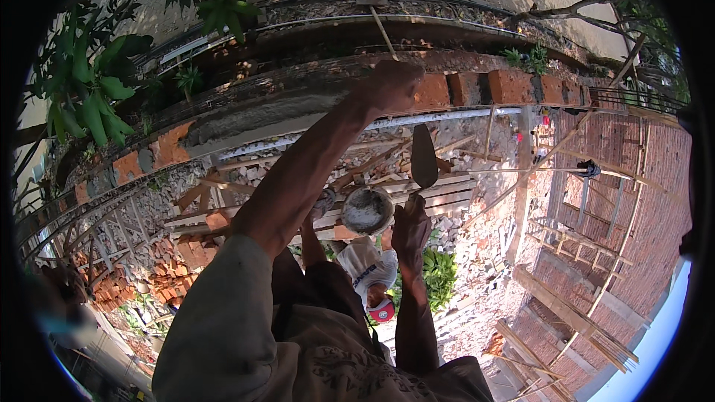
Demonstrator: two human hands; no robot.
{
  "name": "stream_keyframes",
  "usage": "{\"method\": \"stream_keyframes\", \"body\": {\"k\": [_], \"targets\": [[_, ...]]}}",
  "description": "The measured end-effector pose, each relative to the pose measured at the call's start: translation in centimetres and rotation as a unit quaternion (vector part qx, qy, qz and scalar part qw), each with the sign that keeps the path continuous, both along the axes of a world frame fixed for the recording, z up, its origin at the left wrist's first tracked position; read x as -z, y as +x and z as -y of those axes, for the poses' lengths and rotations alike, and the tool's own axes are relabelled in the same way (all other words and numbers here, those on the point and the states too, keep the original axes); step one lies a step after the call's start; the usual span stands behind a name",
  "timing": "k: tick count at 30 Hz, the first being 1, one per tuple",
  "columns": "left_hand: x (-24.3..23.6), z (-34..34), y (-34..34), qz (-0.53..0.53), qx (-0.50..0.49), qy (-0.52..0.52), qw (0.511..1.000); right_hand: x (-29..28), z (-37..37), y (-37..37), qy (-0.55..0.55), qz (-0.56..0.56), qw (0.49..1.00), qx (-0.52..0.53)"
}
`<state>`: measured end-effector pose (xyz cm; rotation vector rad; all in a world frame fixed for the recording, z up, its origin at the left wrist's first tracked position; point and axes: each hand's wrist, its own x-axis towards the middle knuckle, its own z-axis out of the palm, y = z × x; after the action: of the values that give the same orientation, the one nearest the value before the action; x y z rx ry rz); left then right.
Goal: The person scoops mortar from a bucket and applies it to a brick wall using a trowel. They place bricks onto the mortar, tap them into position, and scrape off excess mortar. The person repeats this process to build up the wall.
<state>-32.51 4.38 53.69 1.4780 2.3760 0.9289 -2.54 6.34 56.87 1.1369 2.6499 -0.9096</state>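
Right fingers (406, 217) grip a trowel (424, 160); shirt lettering (359, 381) seems only partly legible

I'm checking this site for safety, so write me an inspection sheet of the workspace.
Surface: brick wall, its top partly spread with grey mortar; a row of bricks farther right.
Job's things: trowel, blade raised; bucket with pale grey material inside.
Clutter: loose bricks, rubble and planks below.
Hands: left hand at the brick row, grip unclear; right hand closed on the trowel's handle.
Cables: nothing seen.
Surroundings: person in a red cap below, leafy branches, wooden poles.
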Motion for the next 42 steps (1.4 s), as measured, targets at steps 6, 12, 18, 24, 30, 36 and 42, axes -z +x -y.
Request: {"method": "stream_keyframes", "body": {"k": [6, 12, 18, 24, 30, 36, 42], "targets": [[0.0, -0.2, 0.5, -0.03, -0.021, 0.058, 0.998, 0.4, 1.4, -0.1, 0.077, -0.1, 0.992, -0.025], [-0.9, 0.1, 0.7, -0.005, -0.024, 0.035, 0.999, -2.7, 0.7, -1.3, -0.056, -0.134, 0.961, 0.237], [-0.9, -0.4, 0.4, 0.003, -0.008, -0.015, 1.0, -8.1, -4.0, -8.2, 0.04, -0.419, 0.896, 0.139], [0.3, -0.5, 0.7, -0.016, -0.044, 0.05, 0.998, -9.5, -9.5, -15.3, -0.086, -0.535, 0.84, 0.01], [0.1, -0.6, 0.8, -0.018, -0.04, -0.013, 0.999, -4.4, -10.6, -17.6, -0.104, -0.469, 0.877, 0.034], [1.4, -0.7, 1.1, -0.03, -0.059, 0.141, 0.988, -5.1, -9.6, -17.9, -0.032, -0.437, 0.899, -0.031], [1.8, -0.5, 0.4, -0.042, -0.034, 0.177, 0.983, -7.6, -6.9, -12.3, 0.048, -0.479, 0.865, 0.144]]}}
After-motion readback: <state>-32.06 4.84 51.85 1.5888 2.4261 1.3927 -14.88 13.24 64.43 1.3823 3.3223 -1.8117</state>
